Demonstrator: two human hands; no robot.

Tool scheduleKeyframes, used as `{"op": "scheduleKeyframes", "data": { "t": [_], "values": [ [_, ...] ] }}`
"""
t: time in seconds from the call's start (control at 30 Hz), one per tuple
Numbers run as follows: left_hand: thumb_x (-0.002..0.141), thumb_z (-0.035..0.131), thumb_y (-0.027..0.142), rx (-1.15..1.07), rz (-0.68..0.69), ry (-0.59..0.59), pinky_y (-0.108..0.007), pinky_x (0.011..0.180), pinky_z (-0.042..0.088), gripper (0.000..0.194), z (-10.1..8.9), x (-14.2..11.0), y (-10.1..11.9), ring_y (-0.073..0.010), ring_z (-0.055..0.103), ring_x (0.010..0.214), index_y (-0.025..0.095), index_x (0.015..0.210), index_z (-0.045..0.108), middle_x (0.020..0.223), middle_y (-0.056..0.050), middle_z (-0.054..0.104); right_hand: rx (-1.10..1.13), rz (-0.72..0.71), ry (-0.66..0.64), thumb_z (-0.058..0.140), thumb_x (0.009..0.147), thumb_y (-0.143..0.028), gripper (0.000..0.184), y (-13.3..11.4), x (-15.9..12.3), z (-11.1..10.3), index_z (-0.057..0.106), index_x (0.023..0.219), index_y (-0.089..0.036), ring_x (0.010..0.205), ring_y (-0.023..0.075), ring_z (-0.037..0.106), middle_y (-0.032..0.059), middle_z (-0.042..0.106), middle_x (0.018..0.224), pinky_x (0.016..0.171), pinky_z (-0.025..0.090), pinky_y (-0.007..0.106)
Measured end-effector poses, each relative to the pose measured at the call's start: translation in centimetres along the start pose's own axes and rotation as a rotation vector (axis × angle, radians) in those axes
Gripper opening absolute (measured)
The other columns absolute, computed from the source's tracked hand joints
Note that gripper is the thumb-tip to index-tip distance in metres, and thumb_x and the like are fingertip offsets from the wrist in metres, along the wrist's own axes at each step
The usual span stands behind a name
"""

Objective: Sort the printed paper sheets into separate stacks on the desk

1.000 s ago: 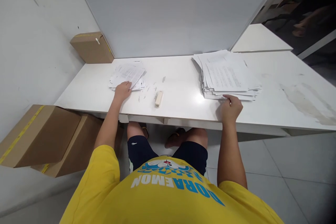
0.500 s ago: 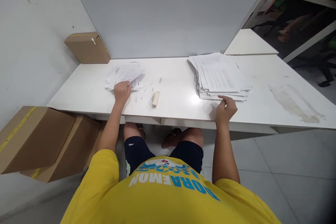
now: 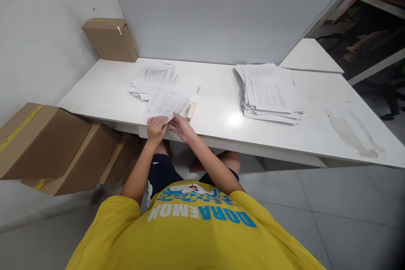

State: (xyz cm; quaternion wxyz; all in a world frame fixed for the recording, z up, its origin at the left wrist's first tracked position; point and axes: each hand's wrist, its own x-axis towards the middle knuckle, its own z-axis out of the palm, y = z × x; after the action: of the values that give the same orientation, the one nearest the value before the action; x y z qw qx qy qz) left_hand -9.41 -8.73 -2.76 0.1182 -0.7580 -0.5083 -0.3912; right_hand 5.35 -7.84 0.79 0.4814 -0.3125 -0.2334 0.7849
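Observation:
Printed paper sheets (image 3: 167, 100) lie angled near the table's front edge; how many I cannot tell. My left hand (image 3: 156, 129) is closed on their near edge. Beside it, my right hand (image 3: 181, 127) has its fingers at the sheets' near right corner, thumb on top and the other fingers bent below. A cream stapler (image 3: 191, 111) rests just right of the sheets. Behind them sits a small stack of printed papers (image 3: 152, 78), partly overlapped by the held sheets. Farther right stands a thicker, uneven paper stack (image 3: 268, 93).
The white table (image 3: 215, 93) meets a grey partition (image 3: 202, 12) at its back. A cardboard box (image 3: 110, 41) stands at the back left corner. More cardboard boxes (image 3: 41, 143) are below, left of the table. Toward the right end is a worn patch (image 3: 351, 130).
My left hand has drawn sheets off the small stack toward the front edge. My right hand has moved left from beside the thick stack to these sheets.

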Motion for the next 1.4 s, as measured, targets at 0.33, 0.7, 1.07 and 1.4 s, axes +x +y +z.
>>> {"op": "scheduleKeyframes", "data": {
  "t": [0.33,0.7,1.07,1.4],
  "values": [
    [0.095,0.044,0.053,-0.24,-0.346,-0.01,-0.048,0.112,0.039,0.051,-2.5,2.2,-5.7,-0.0291,0.054,0.13,0.019,0.126,0.064,0.133,-0.014,0.064,-0.288,-0.45,0.306,0.054,0.072,-0.023,0.015,-0.7,4.0,1.1,0.061,0.085,-0.019,0.093,0.0176,0.059,0.0009,0.068,0.091,0.094,0.046,0.033],
    [0.061,0.085,0.039,-1.217,-0.94,-0.176,-0.029,0.071,0.057,0.036,-4.0,7.0,-7.2,-0.0176,0.069,0.073,0.015,0.083,0.071,0.078,-0.007,0.074,-0.628,-0.506,0.119,0.065,0.078,-0.043,0.024,-3.1,-3.9,-1.6,0.071,0.091,-0.024,0.097,0.025,0.061,0.0022,0.072,0.093,0.091,0.047,0.038],
    [0.059,0.086,0.044,-1.038,-0.871,-0.123,-0.025,0.058,0.05,0.039,-3.5,7.7,-4.4,-0.014,0.061,0.062,0.015,0.08,0.071,0.07,-0.002,0.069,-0.493,-0.489,0.281,0.066,0.08,-0.055,0.035,-2.2,-4.4,-4.3,0.071,0.089,-0.021,0.093,0.0238,0.064,0.0046,0.072,0.092,0.082,0.051,0.035],
    [0.077,0.068,0.022,-0.29,-0.8,0.013,-0.038,0.09,0.051,0.023,-0.6,18.7,-13.8,-0.0219,0.062,0.091,0.013,0.098,0.063,0.09,-0.008,0.066,-0.142,-0.66,0.727,0.069,0.078,-0.046,0.039,-3.1,-8.5,-10.1,0.066,0.107,-0.02,0.108,0.0228,0.064,0.0057,0.072,0.109,0.095,0.053,0.037]
  ]
}}
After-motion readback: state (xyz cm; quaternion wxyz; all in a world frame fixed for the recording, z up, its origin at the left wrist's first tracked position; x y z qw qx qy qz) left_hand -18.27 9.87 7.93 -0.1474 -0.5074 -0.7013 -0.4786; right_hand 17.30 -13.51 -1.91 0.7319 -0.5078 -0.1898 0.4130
